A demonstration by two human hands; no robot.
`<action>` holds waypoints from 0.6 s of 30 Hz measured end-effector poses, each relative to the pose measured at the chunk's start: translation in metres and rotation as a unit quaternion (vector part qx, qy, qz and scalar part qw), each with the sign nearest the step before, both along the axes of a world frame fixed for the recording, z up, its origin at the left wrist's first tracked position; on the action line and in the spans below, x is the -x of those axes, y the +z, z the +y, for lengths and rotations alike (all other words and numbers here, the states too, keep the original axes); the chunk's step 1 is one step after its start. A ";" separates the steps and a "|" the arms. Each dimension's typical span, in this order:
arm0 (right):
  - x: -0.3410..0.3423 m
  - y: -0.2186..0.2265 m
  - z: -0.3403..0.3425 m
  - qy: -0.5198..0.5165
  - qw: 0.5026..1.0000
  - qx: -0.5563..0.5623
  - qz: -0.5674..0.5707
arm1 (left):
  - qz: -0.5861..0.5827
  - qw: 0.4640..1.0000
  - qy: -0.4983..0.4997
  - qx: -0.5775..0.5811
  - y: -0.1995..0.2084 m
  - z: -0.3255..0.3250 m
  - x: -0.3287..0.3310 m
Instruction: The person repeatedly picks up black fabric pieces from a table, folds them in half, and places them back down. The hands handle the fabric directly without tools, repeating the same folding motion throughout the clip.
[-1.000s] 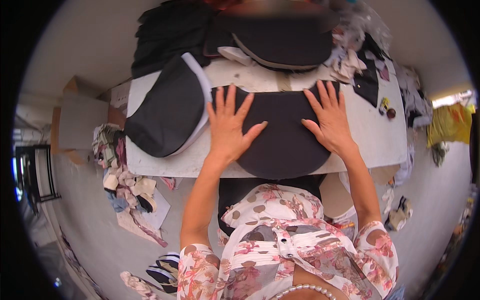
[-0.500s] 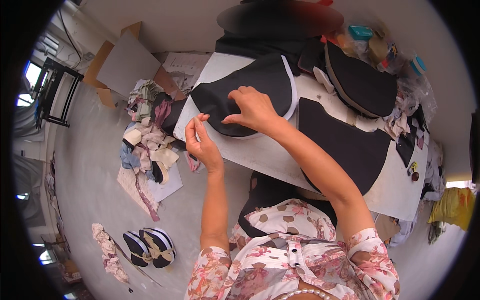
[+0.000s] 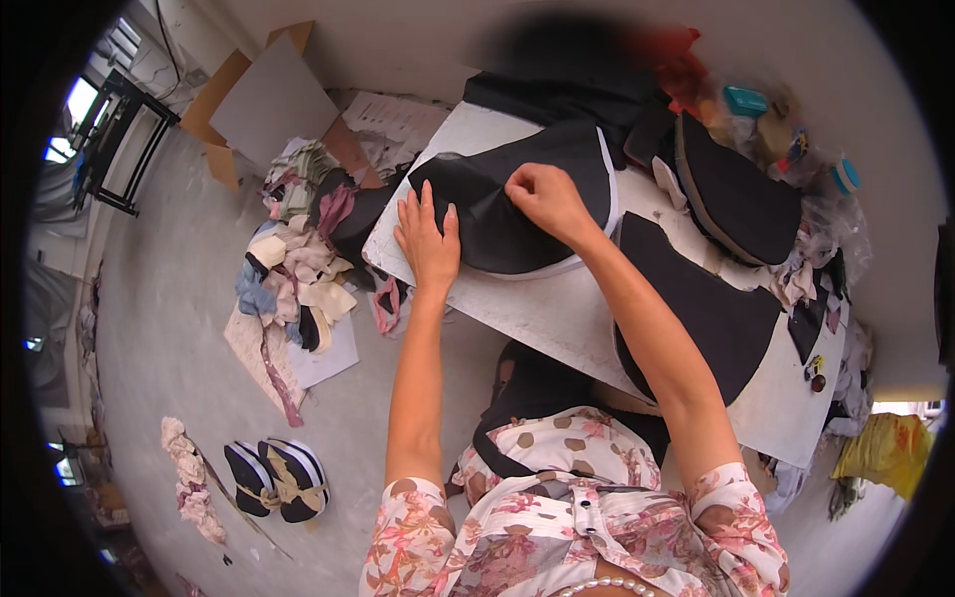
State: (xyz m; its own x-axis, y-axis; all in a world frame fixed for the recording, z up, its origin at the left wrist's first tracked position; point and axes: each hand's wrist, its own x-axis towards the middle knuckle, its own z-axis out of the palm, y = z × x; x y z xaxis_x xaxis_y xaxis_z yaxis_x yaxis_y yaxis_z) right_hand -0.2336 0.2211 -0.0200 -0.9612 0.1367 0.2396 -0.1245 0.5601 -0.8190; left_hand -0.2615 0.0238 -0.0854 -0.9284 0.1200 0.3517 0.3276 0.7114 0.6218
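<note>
A black curved sheet (image 3: 557, 154) with a white edging strip lies on the white worktable (image 3: 497, 303). My right hand (image 3: 550, 201) is closed over its middle, fingertips pinching the black material, which creases around them. My left hand (image 3: 428, 242) lies with outstretched fingers along the sheet's left end, near the table's corner. To the right, a second flat black piece (image 3: 686, 298) rests on the table. Behind that stands a stack of black curved pieces (image 3: 741, 194).
Fabric scraps (image 3: 298, 269) are heaped on the floor left of the table, below an open cardboard box (image 3: 264, 109). Tied black-and-white bundles (image 3: 279, 481) lie on the floor at lower left. Clear plastic bags (image 3: 831, 229) and a turquoise box (image 3: 744, 100) crowd the table's far right.
My left hand has gone from a raised pinch to lying with fingers extended at the sheet's left end. The right hand's fingers, spread before, have closed on the sheet.
</note>
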 end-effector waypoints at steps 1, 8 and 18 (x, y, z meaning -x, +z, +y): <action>-0.002 0.007 0.015 -0.005 0.996 0.085 -0.035 | -0.006 1.000 0.001 0.014 -0.001 0.002 0.001; -0.065 0.079 0.161 -0.002 0.853 0.512 0.104 | -0.021 0.995 0.014 0.093 -0.009 -0.004 0.006; -0.171 0.136 0.156 0.060 0.981 0.157 0.101 | -0.308 0.740 -0.400 -0.445 0.119 0.087 -0.091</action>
